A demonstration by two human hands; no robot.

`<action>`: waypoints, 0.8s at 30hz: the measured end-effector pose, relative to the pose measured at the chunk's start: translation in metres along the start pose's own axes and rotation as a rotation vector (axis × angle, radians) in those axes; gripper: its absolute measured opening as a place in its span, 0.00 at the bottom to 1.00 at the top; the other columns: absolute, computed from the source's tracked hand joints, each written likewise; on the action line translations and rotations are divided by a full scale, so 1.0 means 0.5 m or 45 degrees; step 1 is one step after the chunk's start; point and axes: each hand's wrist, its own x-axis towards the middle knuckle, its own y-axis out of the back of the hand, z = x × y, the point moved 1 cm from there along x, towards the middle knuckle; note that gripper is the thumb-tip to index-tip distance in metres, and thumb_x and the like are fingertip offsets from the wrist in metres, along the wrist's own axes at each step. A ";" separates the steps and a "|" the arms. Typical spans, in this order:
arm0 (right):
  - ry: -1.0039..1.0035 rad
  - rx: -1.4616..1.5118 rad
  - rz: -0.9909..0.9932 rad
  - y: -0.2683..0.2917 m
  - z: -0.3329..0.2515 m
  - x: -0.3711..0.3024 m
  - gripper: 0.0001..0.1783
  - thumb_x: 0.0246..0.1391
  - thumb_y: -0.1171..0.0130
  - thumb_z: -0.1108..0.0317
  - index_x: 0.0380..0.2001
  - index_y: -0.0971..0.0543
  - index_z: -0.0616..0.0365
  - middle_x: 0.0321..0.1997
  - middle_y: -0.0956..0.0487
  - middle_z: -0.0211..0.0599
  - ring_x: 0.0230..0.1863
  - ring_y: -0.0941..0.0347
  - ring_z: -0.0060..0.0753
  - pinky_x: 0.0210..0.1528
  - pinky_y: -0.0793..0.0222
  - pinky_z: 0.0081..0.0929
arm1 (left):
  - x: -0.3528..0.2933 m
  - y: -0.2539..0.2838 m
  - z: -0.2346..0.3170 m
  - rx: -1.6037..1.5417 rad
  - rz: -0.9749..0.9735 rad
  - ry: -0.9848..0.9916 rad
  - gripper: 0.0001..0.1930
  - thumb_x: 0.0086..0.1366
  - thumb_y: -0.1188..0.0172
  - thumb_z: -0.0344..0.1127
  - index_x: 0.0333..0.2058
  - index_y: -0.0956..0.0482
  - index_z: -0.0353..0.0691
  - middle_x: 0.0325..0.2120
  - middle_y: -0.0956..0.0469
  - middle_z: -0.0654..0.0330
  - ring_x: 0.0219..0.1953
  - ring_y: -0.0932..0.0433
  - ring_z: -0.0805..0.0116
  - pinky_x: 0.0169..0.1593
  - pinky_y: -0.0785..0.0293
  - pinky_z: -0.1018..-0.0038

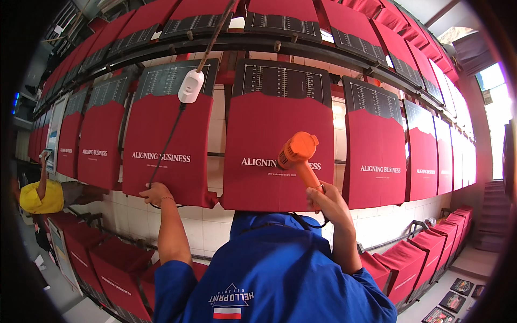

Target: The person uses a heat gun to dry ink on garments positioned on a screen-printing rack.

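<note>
My right hand (331, 203) is wrapped round the handle of an orange hair dryer (300, 151). Its nozzle is over the white lettering on a dark red shirt (264, 126). This shirt is stretched on a flat black printing board (283, 81) with white ruler marks. My left hand (157, 195) is closed on a black cord (171, 132) at the lower edge of the neighbouring red shirt (167, 124). The cord runs up to a white socket block (191, 86) hanging from a cable. Another stretch of cord loops below the dryer's handle.
Rows of red shirts on boards (374, 145) run left and right, with a dark metal rail (247, 42) behind the nearest row. More shirt-covered boards (414, 258) stand behind me. At the far left, a person in yellow (42, 196) holds a flat frame (54, 129).
</note>
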 end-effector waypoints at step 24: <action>0.001 0.167 0.085 -0.106 -0.022 -0.020 0.17 0.63 0.44 0.57 0.36 0.25 0.63 0.24 0.26 0.27 0.24 0.28 0.16 0.24 0.34 0.18 | 0.043 -0.012 -0.086 -0.248 -0.080 -0.452 0.29 0.74 0.56 0.48 0.67 0.46 0.39 0.56 0.43 0.35 0.50 0.27 0.40 0.51 0.24 0.56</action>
